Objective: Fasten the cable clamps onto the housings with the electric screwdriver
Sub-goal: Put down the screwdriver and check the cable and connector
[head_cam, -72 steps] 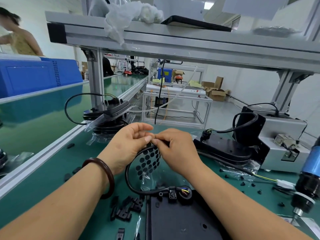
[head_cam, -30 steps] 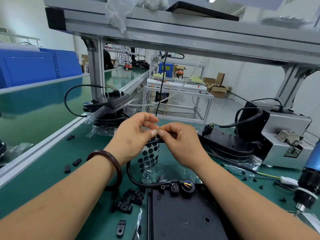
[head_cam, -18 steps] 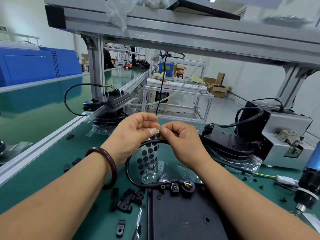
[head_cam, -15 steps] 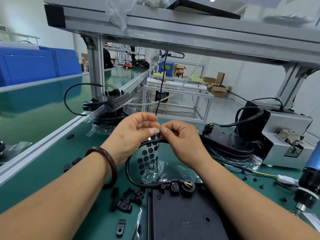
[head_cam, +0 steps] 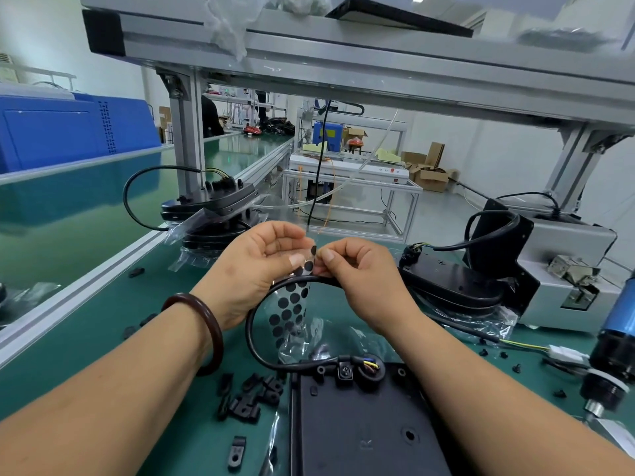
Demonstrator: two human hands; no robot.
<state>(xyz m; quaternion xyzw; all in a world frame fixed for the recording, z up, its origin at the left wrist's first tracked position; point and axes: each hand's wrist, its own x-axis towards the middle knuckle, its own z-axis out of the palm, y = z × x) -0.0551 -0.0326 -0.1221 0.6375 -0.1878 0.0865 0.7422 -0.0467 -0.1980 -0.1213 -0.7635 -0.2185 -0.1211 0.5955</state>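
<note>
1. Clamps (head_cam: 254, 396): small, black, hard plastic, loose on mat (head_cam: 120, 321) just left of housing (head_cam: 360, 434), near for easy picking.
2. Left hand (head_cam: 254, 266): pinching clear glossy film (head_cam: 292, 314) of round black dots, raised and steadied for peeling.
3. Right hand (head_cam: 357, 269): thumb and forefinger pinched on one dot (head_cam: 313, 250) at film top.
4. Housing: flat, matte black, nearest; fitted clamp (head_cam: 344, 371) over cable (head_cam: 252, 324) at its far edge.
5. Screwdriver (head_cam: 615, 355): blue-black cylinder, far right, untouched.

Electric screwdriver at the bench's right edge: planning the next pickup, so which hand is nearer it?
Right. The right hand pinches the dot sheet at mid-bench, with the electric screwdriver off to its right; the left hand sits farther left, across the sheet.
</note>
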